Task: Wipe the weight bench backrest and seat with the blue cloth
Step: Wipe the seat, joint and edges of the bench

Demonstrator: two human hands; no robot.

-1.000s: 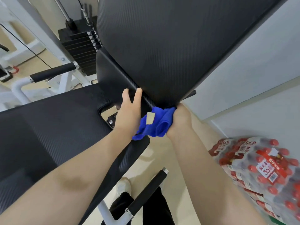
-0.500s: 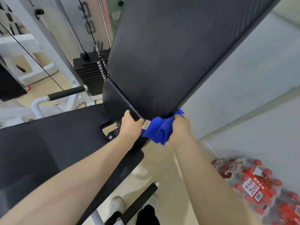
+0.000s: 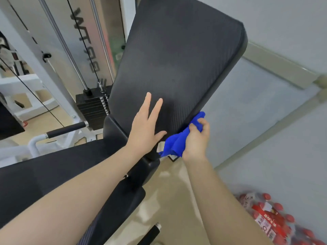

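The fingers [image 3: 196, 125] of the right hand [image 3: 195, 140] are curled around the bunched blue microfibre cloth [image 3: 177, 141] and hold it against the lower right edge of the black textured padded backrest [image 3: 177, 59]. The fingers [image 3: 148, 103] of the left hand [image 3: 144, 129] are straight and spread, lying flat on the lower face of the backrest and holding nothing.

The cloth sits at the lower right corner of the backrest, just above the gap to the black padded seat [image 3: 53, 174], which extends below and to the left of the backrest.

Handling: the cloth is judged light, soft and easily crumpled; a whole-hand grip on the bunched middle keeps a broad pad in contact. The backrest padding appears firm with a ribbed, grippy skin, so the cloth is likely to drag rather than slide.

Change from the earlier frames: the left hand has moved from gripping the bottom edge of the backrest to pressing flat on its face, and the right hand has carried the cloth up along the right edge.

Below and to the right of the backrest, a shrink-wrapped pack of red-capped bottles [image 3: 270, 220] lies on the floor.
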